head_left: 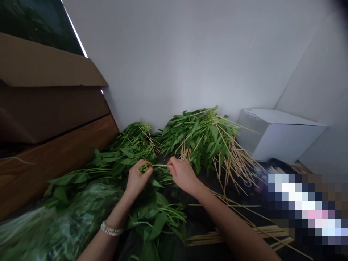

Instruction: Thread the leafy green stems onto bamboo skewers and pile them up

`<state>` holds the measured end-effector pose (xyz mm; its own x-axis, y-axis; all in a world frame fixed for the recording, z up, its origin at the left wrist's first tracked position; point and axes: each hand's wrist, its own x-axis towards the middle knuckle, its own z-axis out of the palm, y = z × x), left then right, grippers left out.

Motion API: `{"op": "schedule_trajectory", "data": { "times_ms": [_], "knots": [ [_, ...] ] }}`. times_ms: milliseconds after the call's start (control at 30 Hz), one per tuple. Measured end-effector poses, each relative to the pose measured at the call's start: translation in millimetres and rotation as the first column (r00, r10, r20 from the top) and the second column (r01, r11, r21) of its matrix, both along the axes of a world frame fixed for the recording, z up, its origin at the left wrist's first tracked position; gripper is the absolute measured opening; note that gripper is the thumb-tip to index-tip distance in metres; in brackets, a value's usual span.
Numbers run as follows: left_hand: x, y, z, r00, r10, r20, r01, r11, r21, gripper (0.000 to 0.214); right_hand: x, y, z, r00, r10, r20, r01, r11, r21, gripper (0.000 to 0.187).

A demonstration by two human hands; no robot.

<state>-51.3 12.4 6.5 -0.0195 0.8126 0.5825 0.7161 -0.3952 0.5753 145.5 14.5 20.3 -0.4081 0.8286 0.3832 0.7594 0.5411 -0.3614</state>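
A left hand (140,178) grips green stems (143,168) and the right hand (182,174) pinches a pale stalk (160,165) at center, with heaped greens (201,130) and sticks (236,155) at two o'clock apparently bunched already and loose greens (159,224) at six o'clock seemingly left.

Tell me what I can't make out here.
Head view:
Pale green strip: ends hidden by left hand and right hand; stem or tie, too small to tell.
Thin wooden sticks: partly behind right forearm.
Cardboard box: cut off by left edge.
Lower right: covered by a pixelated patch.
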Motion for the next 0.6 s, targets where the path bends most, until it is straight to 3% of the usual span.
{"op": "schedule_trajectory", "data": {
  "times_ms": [100, 200, 267, 333, 433, 500, 600],
  "knots": [
    [-9.4, 3.8, 0.3, 0.974, 0.098, 0.205, -0.088, 0.995, -0.056, 0.014, -1.5, -1.0, 3.1, 1.0, -0.025, 0.01, 0.025, 0.999, 0.03, 0.01],
    [-28.1, 9.5, 2.5, 0.858, 0.259, 0.444, -0.242, 0.965, -0.098, 0.013, 5.2, 2.2, 3.1, 0.992, -0.113, 0.05, 0.11, 0.992, 0.055, 0.011],
    [-37.0, 11.3, 5.2, 0.818, 0.295, 0.494, -0.295, 0.952, -0.08, 0.015, 11.2, 5.1, 1.4, 0.986, -0.148, 0.075, 0.143, 0.987, 0.07, 0.012],
    [-37.3, 10.0, 7.9, 0.867, 0.243, 0.434, -0.254, 0.967, -0.033, 0.017, 14.8, 6.9, -0.9, 0.983, -0.159, 0.089, 0.149, 0.983, 0.107, 0.011],
    [-23.6, 3.8, 9.3, 0.972, 0.084, 0.219, -0.105, 0.991, 0.087, 0.019, 13.8, 6.3, -4.1, 0.985, -0.145, 0.095, 0.123, 0.971, 0.206, 0.011],
    [-11.9, -0.7, 7.6, 0.997, -0.001, 0.072, -0.008, 0.993, 0.114, 0.019, 10.7, 4.5, -5.6, 0.987, -0.125, 0.1, 0.093, 0.956, 0.277, 0.012],
    [-0.4, -4.2, 1.8, 0.996, -0.058, -0.068, 0.062, 0.997, 0.055, 0.018, 6.2, 1.1, -6.6, 0.989, -0.095, 0.113, 0.048, 0.932, 0.359, 0.015]
  ]
}}
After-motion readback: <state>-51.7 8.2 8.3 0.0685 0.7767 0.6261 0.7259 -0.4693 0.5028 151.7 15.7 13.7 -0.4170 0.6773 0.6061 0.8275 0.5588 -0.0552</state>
